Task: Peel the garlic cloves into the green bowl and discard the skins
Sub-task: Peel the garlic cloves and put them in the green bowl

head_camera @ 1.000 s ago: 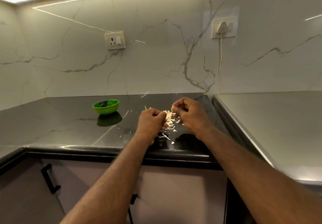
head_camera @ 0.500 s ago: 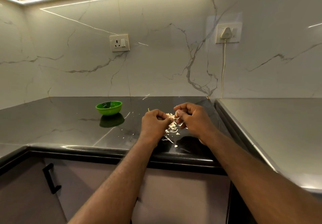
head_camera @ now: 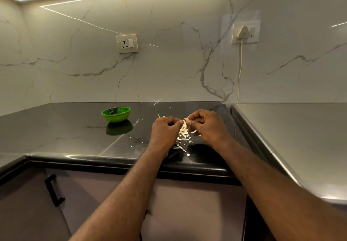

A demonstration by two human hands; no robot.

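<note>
Barely anything has moved: both grips stay bunched together over the same spot, working one clove. Green bowl sits on the counter well to the left of the left grip and apart from it. It has pale shapes inside, too small to tell cloves from glare. Left grip has its fingers curled, pinching the near end of the garlic clove, apparently at its skin. The clove hangs between the two grips, above the counter. Skins lie scattered just below and between the grips. Right grip is curled round the clove's far end. Judged mid-task: this clove is not yet in the bowl, the skins are not discarded, and no unpeeled stock is visible.
</note>
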